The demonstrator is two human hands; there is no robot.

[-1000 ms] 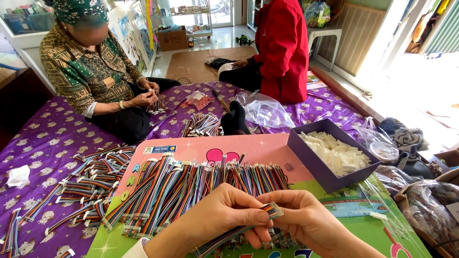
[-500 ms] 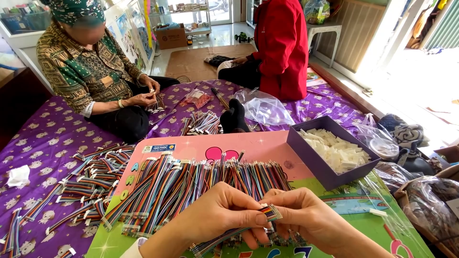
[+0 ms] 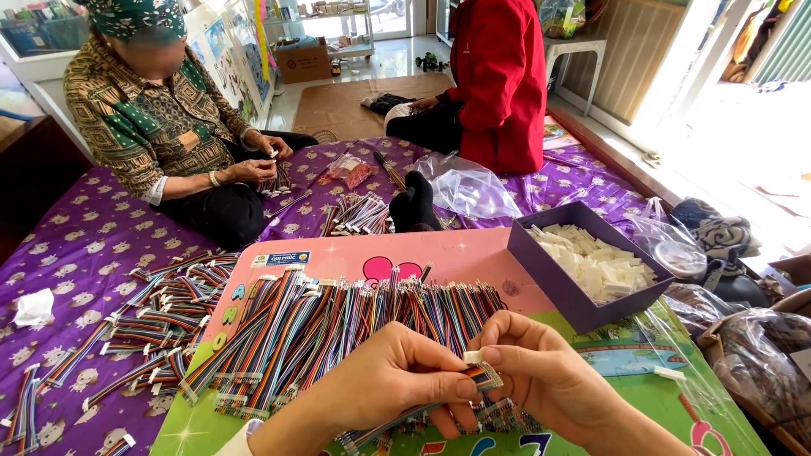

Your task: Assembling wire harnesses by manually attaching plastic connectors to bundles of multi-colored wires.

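- Far left, loose bundles of multicoloured ribbon cable (image 3: 160,312) lie scattered on the purple patterned floor cloth (image 3: 76,245), with a crumpled white scrap (image 3: 34,306) near the edge.
- Behind them sits a person in a green-and-brown patterned shirt (image 3: 144,127), both hands busy with a small cable bundle at the lap.
- Front and centre, a pink-and-green printed board (image 3: 473,257) carries a long row of rainbow-coloured wire harnesses (image 3: 338,325), fanned side by side, their white-plug ends towards the camera.
- The left hand (image 3: 397,380) is closed in a pinch: thumb and fingers clamp a flat rainbow ribbon cable (image 3: 484,376) near its end, the rest trailing down below the palm.
- Touching that cable's tip is a small white plastic connector (image 3: 473,356), held just above the board's near edge.
- The right hand (image 3: 545,380) grips that connector between thumb and forefinger, other fingers curled loosely; the two hands meet fingertip to fingertip.
- To the right, an open dark purple cardboard box (image 3: 557,283) filled with white connectors rests on the board's corner.
- Behind, a person in a red jacket (image 3: 498,76) sits turned away.
- Far right, clear plastic bags (image 3: 676,253) crowd the edge.
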